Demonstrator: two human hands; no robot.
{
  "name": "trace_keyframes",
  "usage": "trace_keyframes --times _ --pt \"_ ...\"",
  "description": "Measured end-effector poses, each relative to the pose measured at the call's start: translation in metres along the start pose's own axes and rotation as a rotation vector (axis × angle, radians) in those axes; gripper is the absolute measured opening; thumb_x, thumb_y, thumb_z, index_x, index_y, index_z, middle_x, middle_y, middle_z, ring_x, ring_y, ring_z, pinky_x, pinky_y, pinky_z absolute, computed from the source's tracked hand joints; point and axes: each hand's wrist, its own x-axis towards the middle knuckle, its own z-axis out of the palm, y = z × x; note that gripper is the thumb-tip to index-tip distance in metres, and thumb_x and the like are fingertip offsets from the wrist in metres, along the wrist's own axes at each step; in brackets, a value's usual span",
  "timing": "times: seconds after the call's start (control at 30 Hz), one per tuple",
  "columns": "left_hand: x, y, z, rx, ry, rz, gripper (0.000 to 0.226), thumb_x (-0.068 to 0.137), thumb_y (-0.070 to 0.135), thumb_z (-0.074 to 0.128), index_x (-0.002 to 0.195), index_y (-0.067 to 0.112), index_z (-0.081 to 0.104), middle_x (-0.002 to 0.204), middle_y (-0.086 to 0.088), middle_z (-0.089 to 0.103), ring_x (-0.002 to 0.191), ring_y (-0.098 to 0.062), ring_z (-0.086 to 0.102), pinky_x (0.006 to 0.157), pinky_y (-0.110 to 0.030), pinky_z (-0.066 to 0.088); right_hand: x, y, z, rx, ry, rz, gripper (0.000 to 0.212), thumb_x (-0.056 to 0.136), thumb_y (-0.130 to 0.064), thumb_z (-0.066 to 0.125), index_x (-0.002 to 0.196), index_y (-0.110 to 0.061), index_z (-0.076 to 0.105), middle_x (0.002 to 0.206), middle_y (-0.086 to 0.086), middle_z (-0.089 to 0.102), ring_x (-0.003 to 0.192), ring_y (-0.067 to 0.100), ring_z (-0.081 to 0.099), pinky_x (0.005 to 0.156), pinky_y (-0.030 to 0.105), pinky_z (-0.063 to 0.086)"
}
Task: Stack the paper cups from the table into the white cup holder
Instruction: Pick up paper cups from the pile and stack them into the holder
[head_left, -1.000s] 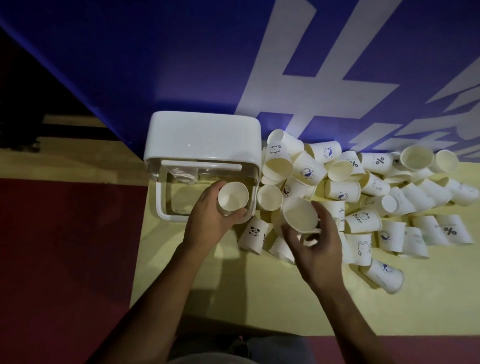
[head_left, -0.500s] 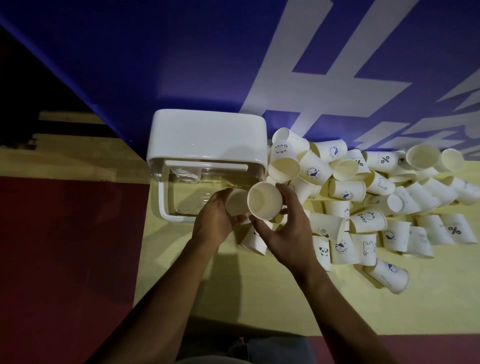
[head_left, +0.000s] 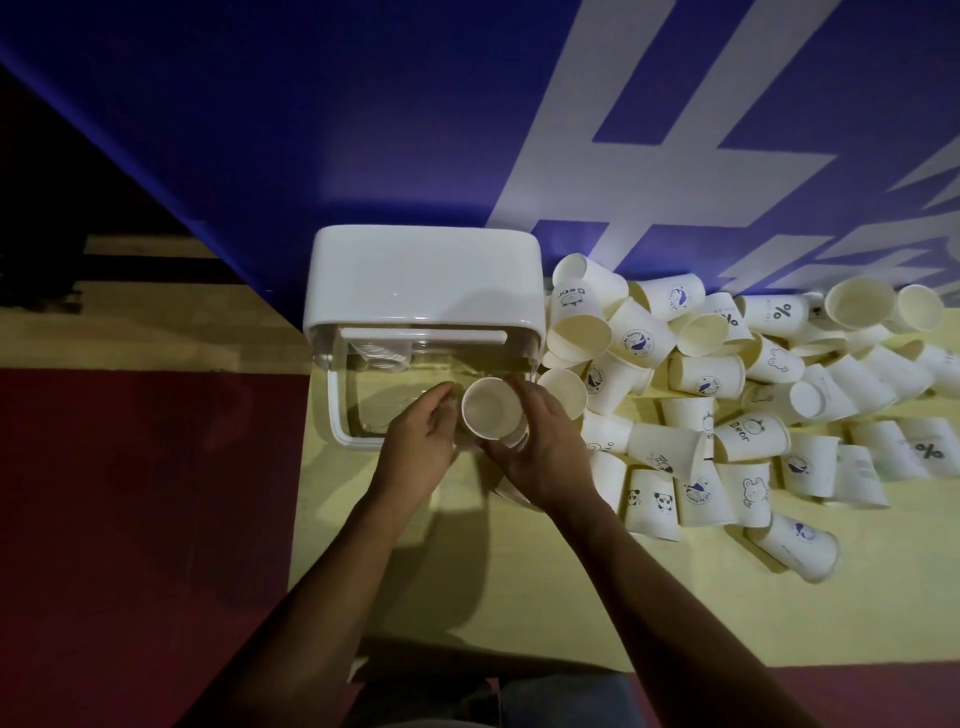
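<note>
Backdrop: a blue banner (head_left: 363, 130) with large white characters fills the view from 9 to 3 o'clock across the top.

Floor (head_left: 130, 519): dark red, lying at 9 o'clock of the table.

Table (head_left: 467, 597): pale yellow top, its far edge against the banner.

Pile (head_left: 706, 374): many white paper cups, most printed with small blue or black motifs, lie loose on the table at 3 o'clock of the holder. Most are on their sides, touching or overlapping; a few at 1 o'clock show open mouths. The nearest ones touch the holder's right wall.

Holder (head_left: 423, 275): white, rounded lid at 12 o'clock, clear body with a white frame opening toward 6 o'clock. It stands on the table's left end, against the banner.

Right hand (head_left: 545, 457): fingers and thumb curled round the cup from its 3 to 5 o'clock side, gripping it.

Left hand (head_left: 418, 447): fingers curled in against the cup's 9 o'clock side, closing on it.

Cup (head_left: 491, 408): held between both hands, mouth facing up, over the holder's front right corner at 5 o'clock of the holder. A second rim shows just under it at 4 o'clock, seemingly another cup nested beneath; the dim light prevents confirmation.
</note>
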Motion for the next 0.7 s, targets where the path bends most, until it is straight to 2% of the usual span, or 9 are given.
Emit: trace_keyframes --times 0.07,0.17,0.2,0.33,0.47,0.53,0.6,0.67,0.7 --pt "0.003 0.005 0.004 0.06 -0.013 0.059 0.039 0.108 0.033 0.047 0.145 0.025 0.055 0.14 0.006 0.061 0.125 -0.009 0.056 0.095 -0.018 0.042 0.004 0.007 0.009 -0.07 -0.039 0.018 0.076 0.081 -0.055 0.077 0.142 -0.015 0.052 0.132 0.0 0.063 0.112 0.024 0.06 0.086 0.042 0.053" --pt "0.009 0.003 0.009 0.146 -0.025 0.09 0.038 0.108 0.024 0.048 0.145 0.026 0.056 0.141 0.008 0.062 0.122 -0.002 0.054 0.089 -0.006 0.037 0.008 0.013 0.014 -0.143 -0.077 0.043 0.084 0.077 -0.064 0.075 0.145 -0.02 0.048 0.135 -0.002 0.061 0.112 0.024 0.058 0.084 0.042 0.053" --pt "0.01 0.002 0.011 0.155 -0.022 0.082 0.039 0.107 0.022 0.049 0.146 0.027 0.055 0.141 0.008 0.062 0.12 -0.002 0.054 0.088 -0.005 0.037 0.009 0.015 0.014 -0.165 -0.088 0.05 0.085 0.078 -0.064 0.075 0.146 -0.021 0.047 0.137 -0.002 0.061 0.114 0.025 0.057 0.086 0.043 0.053" --pt "0.01 0.001 0.014 0.159 -0.021 0.048 0.043 0.105 0.018 0.055 0.147 0.025 0.054 0.138 0.002 0.065 0.116 -0.01 0.06 0.091 -0.019 0.042 0.013 0.02 0.015 -0.247 -0.147 0.056 0.084 0.082 -0.06 0.074 0.151 -0.023 0.043 0.143 -0.002 0.057 0.12 0.024 0.052 0.092 0.045 0.049" --pt "0.009 0.002 0.016 0.18 -0.014 0.077 0.043 0.103 0.016 0.058 0.144 0.026 0.057 0.13 0.003 0.069 0.103 -0.004 0.058 0.084 -0.018 0.041 0.014 0.021 0.012 -0.257 -0.182 0.053 0.086 0.082 -0.062 0.073 0.154 -0.026 0.04 0.147 -0.005 0.054 0.121 0.024 0.048 0.093 0.044 0.045" --pt "0.01 0.003 0.016 0.185 -0.016 0.075 0.044 0.103 0.016 0.058 0.145 0.027 0.055 0.132 0.003 0.068 0.106 -0.004 0.059 0.083 -0.014 0.042 0.014 0.02 0.011 -0.255 -0.186 0.044 0.088 0.083 -0.064 0.07 0.155 -0.026 0.037 0.147 -0.004 0.054 0.12 0.025 0.048 0.092 0.045 0.046" --pt "0.004 0.005 0.015 0.202 0.011 0.1 0.045 0.103 0.02 0.059 0.147 0.025 0.052 0.134 0.001 0.066 0.114 -0.011 0.062 0.089 -0.019 0.048 0.009 0.018 0.009 -0.235 -0.169 0.035 0.089 0.085 -0.067 0.064 0.157 -0.025 0.034 0.147 -0.005 0.054 0.118 0.024 0.048 0.09 0.044 0.045" --pt "-0.01 0.011 0.016 0.238 0.099 0.196 0.043 0.102 0.025 0.059 0.144 0.021 0.054 0.134 0.0 0.064 0.114 -0.017 0.063 0.094 -0.032 0.054 -0.005 0.018 -0.001 -0.178 -0.101 0.025 0.077 0.09 -0.059 0.061 0.154 -0.022 0.04 0.143 -0.002 0.058 0.116 0.024 0.051 0.09 0.042 0.047" --pt "-0.02 0.016 0.017 0.246 0.145 0.262 0.039 0.101 0.026 0.06 0.14 0.02 0.057 0.131 0.0 0.064 0.11 -0.016 0.064 0.092 -0.033 0.055 -0.016 0.02 -0.007 -0.147 -0.051 0.02 0.068 0.092 -0.048 0.062 0.151 -0.019 0.046 0.139 0.0 0.06 0.116 0.024 0.053 0.092 0.042 0.049"
